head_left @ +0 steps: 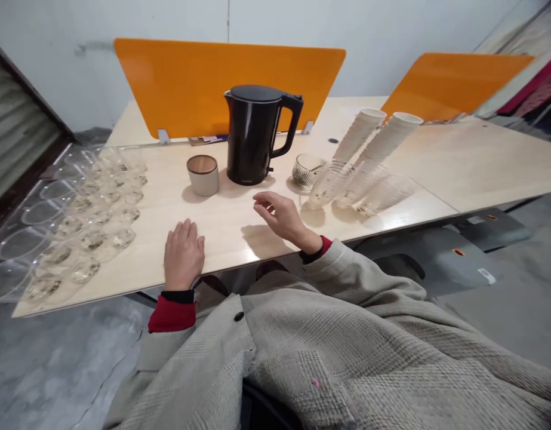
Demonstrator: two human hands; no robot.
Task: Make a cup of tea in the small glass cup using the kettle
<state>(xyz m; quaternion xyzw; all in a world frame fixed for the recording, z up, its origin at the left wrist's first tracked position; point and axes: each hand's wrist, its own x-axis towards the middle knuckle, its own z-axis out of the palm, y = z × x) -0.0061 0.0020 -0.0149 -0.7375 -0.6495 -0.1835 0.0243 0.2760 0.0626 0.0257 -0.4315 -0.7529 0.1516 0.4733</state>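
My left hand (183, 255) lies palm down on the pale wooden table (225, 224) near its front edge, holding nothing. My right hand (279, 216) is above the table with loosely curled fingers and nothing in them. Its nearest neighbours are a ribbed glass tumbler (307, 171) and a black electric kettle (252, 134). A beige cup with a brown inside (202, 175) stands left of the kettle. Two tilted stacks of paper cups (372, 140) lie at the right among clear plastic cups (329, 186). Rows of clear cups (92, 240) fill the table's left end.
Orange divider panels (225, 86) stand along the table's back edge, with a second panel (454, 86) at the right. Small papers (207, 140) lie behind the kettle. A grey floor (64, 364) shows below the front edge, and my grey jacket fills the lower view.
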